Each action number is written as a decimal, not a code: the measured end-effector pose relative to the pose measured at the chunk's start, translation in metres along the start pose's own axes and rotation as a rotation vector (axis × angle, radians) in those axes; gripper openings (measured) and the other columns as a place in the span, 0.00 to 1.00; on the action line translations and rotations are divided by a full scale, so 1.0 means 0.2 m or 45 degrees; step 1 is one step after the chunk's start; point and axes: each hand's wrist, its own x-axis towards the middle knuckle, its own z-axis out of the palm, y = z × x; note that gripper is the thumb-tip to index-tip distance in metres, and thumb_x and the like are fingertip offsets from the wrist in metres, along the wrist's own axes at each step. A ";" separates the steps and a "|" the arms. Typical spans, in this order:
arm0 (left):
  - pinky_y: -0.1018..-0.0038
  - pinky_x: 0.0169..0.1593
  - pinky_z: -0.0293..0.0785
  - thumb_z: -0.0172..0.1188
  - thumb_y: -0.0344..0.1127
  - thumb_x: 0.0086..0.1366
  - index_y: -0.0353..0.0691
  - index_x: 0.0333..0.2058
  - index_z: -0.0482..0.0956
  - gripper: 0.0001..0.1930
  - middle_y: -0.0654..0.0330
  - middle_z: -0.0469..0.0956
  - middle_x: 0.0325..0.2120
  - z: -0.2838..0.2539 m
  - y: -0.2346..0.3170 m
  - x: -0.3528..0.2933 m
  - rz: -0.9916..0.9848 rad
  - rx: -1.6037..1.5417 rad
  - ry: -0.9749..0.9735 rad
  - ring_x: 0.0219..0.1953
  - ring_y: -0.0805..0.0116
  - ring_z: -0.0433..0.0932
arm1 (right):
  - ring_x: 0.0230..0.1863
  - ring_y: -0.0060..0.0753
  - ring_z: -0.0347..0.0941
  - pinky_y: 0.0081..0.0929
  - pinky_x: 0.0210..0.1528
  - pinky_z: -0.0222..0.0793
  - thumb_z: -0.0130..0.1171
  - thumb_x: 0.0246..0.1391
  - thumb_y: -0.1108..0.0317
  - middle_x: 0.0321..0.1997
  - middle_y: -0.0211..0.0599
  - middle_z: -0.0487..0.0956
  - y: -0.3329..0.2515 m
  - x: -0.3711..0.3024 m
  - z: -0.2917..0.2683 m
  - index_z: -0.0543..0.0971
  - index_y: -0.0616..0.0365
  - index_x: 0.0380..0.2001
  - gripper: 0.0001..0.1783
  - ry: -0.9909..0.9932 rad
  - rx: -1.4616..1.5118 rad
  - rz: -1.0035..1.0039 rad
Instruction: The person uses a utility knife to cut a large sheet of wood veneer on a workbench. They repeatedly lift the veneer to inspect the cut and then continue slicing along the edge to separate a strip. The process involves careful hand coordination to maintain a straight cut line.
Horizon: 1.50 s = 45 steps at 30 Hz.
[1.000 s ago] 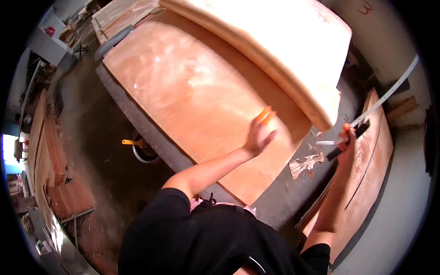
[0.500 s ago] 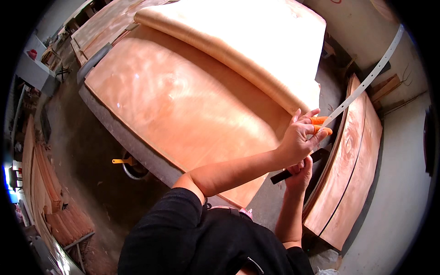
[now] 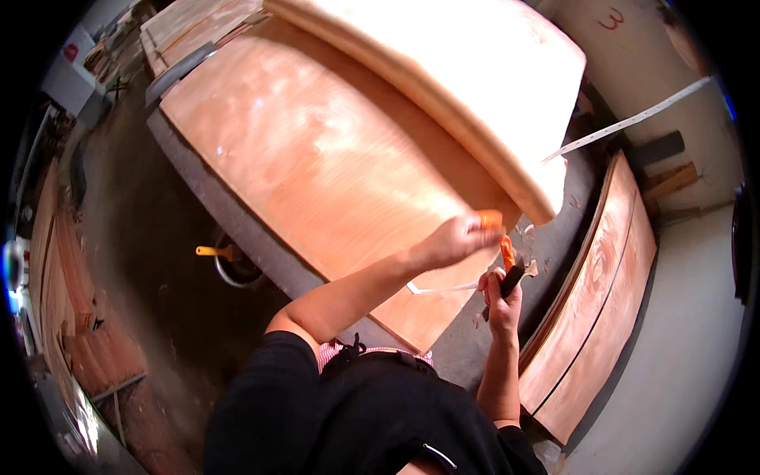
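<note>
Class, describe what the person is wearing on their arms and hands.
Short black sleeves leave both forearms bare. The left hand wears an orange finger covering; a second orange covering shows near the right hand, but which hand wears it is unclear.

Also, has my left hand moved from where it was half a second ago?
Yes, leftward: judged against the wood sheet, your left hand has gone from beyond its right edge to over the sheet.
</note>
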 end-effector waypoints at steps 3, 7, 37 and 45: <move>0.80 0.35 0.70 0.58 0.36 0.59 0.33 0.36 0.77 0.12 0.59 0.77 0.30 -0.01 -0.04 -0.26 -0.071 0.064 0.050 0.27 0.76 0.74 | 0.26 0.15 0.65 0.12 0.29 0.60 0.48 0.54 0.77 0.28 0.28 0.72 0.00 0.02 0.16 0.70 0.60 0.39 0.08 -0.121 -0.019 -0.062; 0.81 0.35 0.72 0.58 0.28 0.57 0.31 0.37 0.77 0.09 0.59 0.76 0.29 -0.11 -0.12 -0.51 -0.097 0.159 0.394 0.29 0.74 0.75 | 0.32 0.21 0.70 0.18 0.35 0.67 0.50 0.53 0.80 0.35 0.37 0.75 -0.02 0.04 0.40 0.61 0.65 0.51 0.22 -0.375 -0.100 0.078; 0.57 0.59 0.51 0.54 0.37 0.57 0.39 0.52 0.66 0.23 0.53 0.61 0.55 -1.54 -0.68 -1.17 -0.192 1.918 1.398 0.57 0.59 0.59 | 0.19 0.18 0.69 0.18 0.20 0.62 0.53 0.52 0.62 0.19 0.27 0.75 0.82 0.62 1.77 0.79 0.57 0.29 0.11 -1.177 -0.373 0.672; 0.55 0.61 0.46 0.52 0.37 0.56 0.35 0.50 0.67 0.23 0.55 0.62 0.55 -1.35 -0.57 -1.18 -0.418 2.073 0.773 0.61 0.61 0.53 | 0.22 0.21 0.71 0.21 0.26 0.66 0.55 0.49 0.60 0.19 0.31 0.76 0.75 0.68 1.73 0.78 0.57 0.23 0.12 -1.294 -0.807 0.282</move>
